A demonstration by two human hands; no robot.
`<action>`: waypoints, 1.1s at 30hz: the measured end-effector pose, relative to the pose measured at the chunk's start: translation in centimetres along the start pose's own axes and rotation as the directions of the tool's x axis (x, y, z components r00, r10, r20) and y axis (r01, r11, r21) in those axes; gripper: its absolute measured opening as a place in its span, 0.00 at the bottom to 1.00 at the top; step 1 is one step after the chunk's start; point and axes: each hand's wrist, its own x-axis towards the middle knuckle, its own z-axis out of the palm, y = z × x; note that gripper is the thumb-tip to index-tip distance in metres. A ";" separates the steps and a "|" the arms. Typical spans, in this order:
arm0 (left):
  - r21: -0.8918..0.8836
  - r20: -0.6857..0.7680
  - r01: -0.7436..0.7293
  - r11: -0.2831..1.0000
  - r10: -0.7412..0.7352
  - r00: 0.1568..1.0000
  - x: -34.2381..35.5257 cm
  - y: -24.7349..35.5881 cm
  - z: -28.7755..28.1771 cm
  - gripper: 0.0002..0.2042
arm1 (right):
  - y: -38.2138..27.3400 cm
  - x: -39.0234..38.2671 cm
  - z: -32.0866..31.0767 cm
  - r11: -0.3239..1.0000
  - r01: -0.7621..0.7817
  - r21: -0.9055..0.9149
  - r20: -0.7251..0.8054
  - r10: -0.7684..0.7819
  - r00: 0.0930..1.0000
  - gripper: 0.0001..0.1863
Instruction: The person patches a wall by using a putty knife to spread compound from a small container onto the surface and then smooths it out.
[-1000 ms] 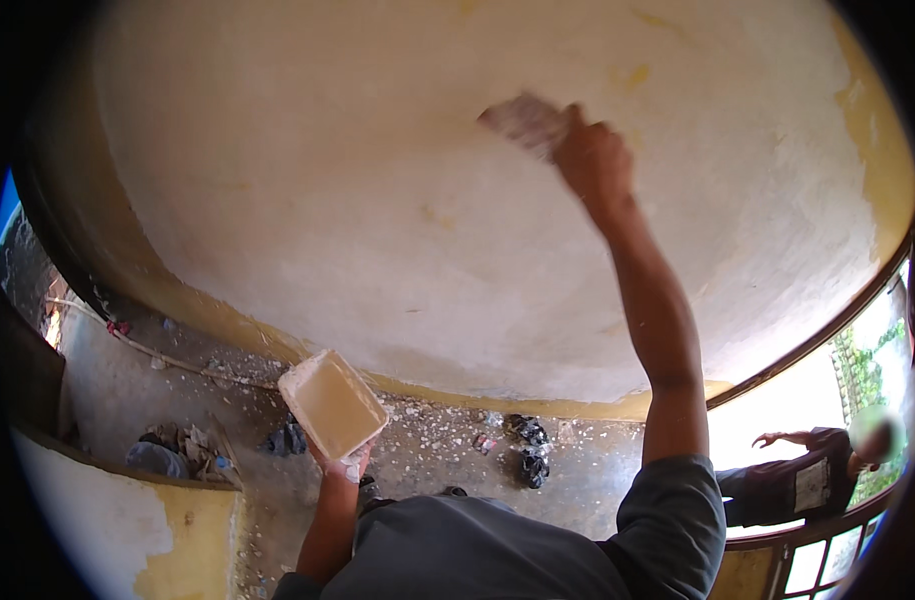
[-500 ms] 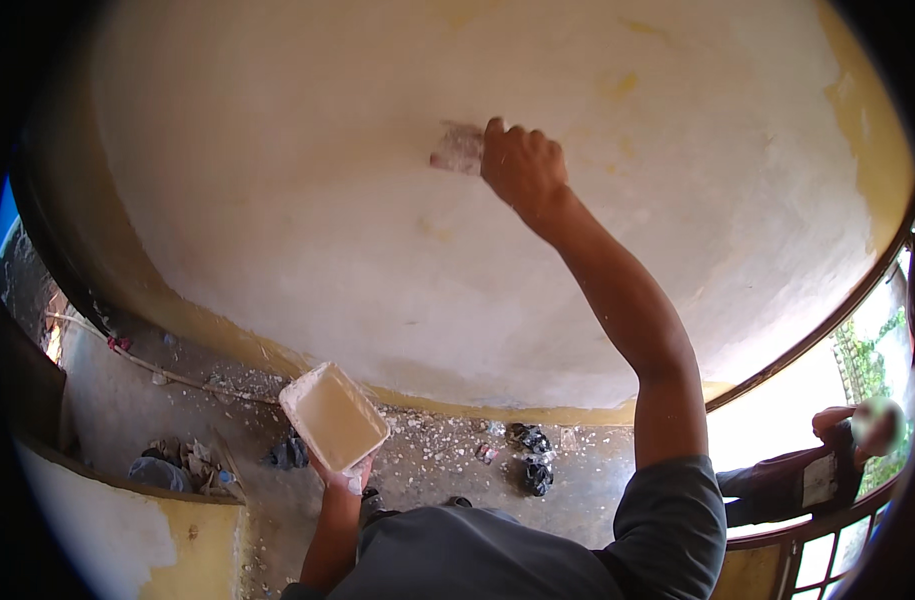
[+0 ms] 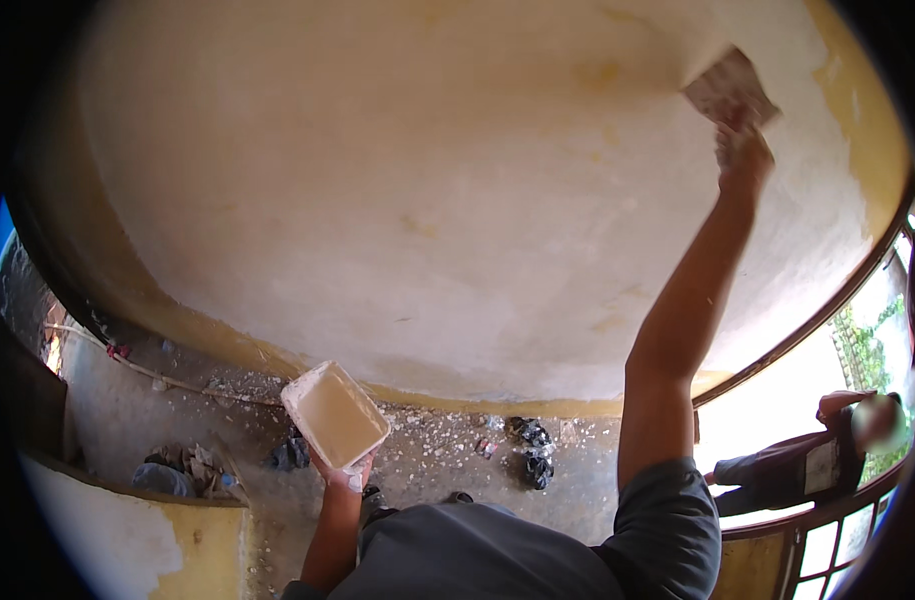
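High at the right, my right hand grips a putty knife with a wide, smeared blade. The blade lies at or against the wall, which is coated in whitish filler with yellow patches showing through. Low at the left, my left hand holds a rectangular tub from below and along its near side. Cream-coloured paste is inside the tub, and dried smears cover its rim. Most of the left fingers are hidden under the tub.
White flakes litter the floor along the wall's foot. Black plastic bags lie there, and a pile of rubbish is at the left beside a low wall. Another person stands at the right by a window grille.
My right hand has swept the putty knife up and to the right across the wall, and the blade now points upward. The left hand and tub have hardly moved.
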 end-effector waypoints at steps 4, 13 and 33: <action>0.090 0.103 -0.005 0.996 -0.004 0.995 0.2 0.5 0.3 0.33 | -5.2 -7.0 4.7 0.913 -0.098 0.397 0.150 0.041 0.988 0.15; 0.134 0.155 -0.045 0.990 0.024 0.988 0.0 1.0 1.6 0.31 | -5.4 -13.5 28.9 0.876 0.252 -0.411 0.244 -0.161 0.956 0.19; 0.140 0.298 -0.017 0.990 -0.026 0.954 -0.8 0.9 5.9 0.33 | -6.7 -11.4 4.4 0.957 -0.006 -0.290 -0.105 -0.025 0.994 0.16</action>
